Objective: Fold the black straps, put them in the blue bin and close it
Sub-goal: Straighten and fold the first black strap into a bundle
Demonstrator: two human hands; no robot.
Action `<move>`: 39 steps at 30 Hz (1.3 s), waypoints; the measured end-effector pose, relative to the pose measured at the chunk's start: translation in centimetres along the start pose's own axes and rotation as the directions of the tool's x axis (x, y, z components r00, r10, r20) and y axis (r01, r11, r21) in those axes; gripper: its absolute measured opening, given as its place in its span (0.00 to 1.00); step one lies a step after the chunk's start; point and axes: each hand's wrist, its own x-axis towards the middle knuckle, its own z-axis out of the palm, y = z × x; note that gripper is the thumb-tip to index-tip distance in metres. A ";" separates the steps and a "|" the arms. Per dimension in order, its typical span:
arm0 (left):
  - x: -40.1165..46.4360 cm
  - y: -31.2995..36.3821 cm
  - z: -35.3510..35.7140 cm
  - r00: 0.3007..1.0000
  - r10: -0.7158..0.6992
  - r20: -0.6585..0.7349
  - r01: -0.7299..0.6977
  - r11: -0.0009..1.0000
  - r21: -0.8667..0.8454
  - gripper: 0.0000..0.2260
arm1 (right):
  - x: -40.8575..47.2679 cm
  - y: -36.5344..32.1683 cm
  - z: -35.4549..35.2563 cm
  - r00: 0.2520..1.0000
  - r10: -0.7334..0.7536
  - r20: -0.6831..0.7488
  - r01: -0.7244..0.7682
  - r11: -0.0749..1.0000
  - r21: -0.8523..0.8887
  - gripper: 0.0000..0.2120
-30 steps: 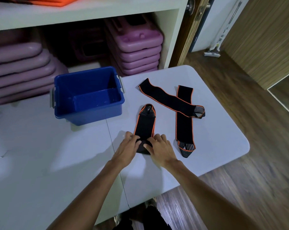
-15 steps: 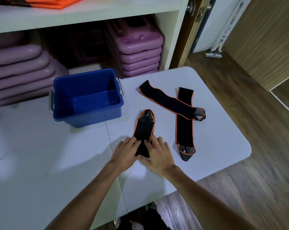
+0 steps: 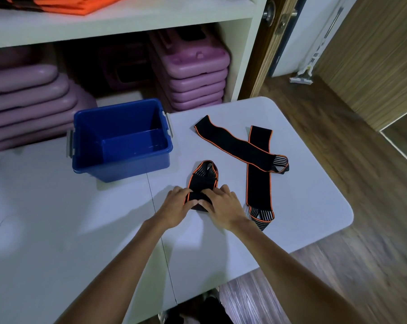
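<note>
A black strap with orange trim [image 3: 202,181] lies partly rolled on the white table [image 3: 57,218]. My left hand [image 3: 176,204] and my right hand [image 3: 223,204] both grip its near, rolled end, thumbs almost touching. Its striped loop end points away from me. Two more black straps lie flat to the right, crossing each other: one diagonal [image 3: 235,142], one running toward me [image 3: 258,181]. The open blue bin [image 3: 122,155] stands to the left of the straps, with nothing inside. No lid is in view.
Stacks of purple step platforms [image 3: 193,78] fill the shelf behind the bin. Orange items [image 3: 78,3] lie on the shelf above. The table's rounded right edge [image 3: 347,211] drops to a wooden floor. A door [image 3: 275,43] stands at the back right.
Both hands have rolled the near end of the strap further away from me, so its flat part is shorter. The bin and the two other straps have not moved.
</note>
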 end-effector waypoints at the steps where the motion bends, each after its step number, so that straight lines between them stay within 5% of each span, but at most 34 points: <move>1: 0.2 -0.1 0.1 1.000 -0.018 0.007 0.018 0.999 -0.026 0.17 | 0.2 -0.1 -0.1 1.000 0.013 0.021 -0.013 1.000 0.010 0.18; 6: 0.4 0.5 0.0 0.998 -0.055 -0.022 0.052 0.989 -0.137 0.18 | 0.6 0.0 -0.2 0.997 0.062 0.043 -0.062 0.998 -0.002 0.20; 11: 0.6 1.6 0.5 0.962 -0.182 -0.203 0.152 0.976 -0.153 0.13 | 0.7 -1.0 0.2 0.968 0.223 -0.111 -0.205 0.967 0.155 0.16; 16: 0.7 3.0 1.0 0.906 -0.223 -0.361 0.221 0.974 -0.045 0.12 | 0.1 -1.4 0.9 0.964 0.132 -0.231 -0.150 0.987 -0.061 0.18; 21: 0.8 1.8 0.4 0.952 -0.103 -0.288 0.108 0.994 -0.001 0.11 | -0.9 -0.5 1.7 0.988 0.064 -0.141 -0.094 0.972 -0.214 0.29; 27: 0.5 -0.2 -0.8 0.999 0.035 0.015 -0.035 0.999 -0.011 0.23 | -0.5 -0.2 1.0 0.989 0.039 -0.146 -0.053 0.994 -0.092 0.22; 39: 2.3 0.5 -2.5 0.999 0.001 0.043 0.005 0.990 -0.142 0.15 | 1.9 1.2 -1.8 0.999 0.050 0.007 -0.049 0.999 -0.016 0.20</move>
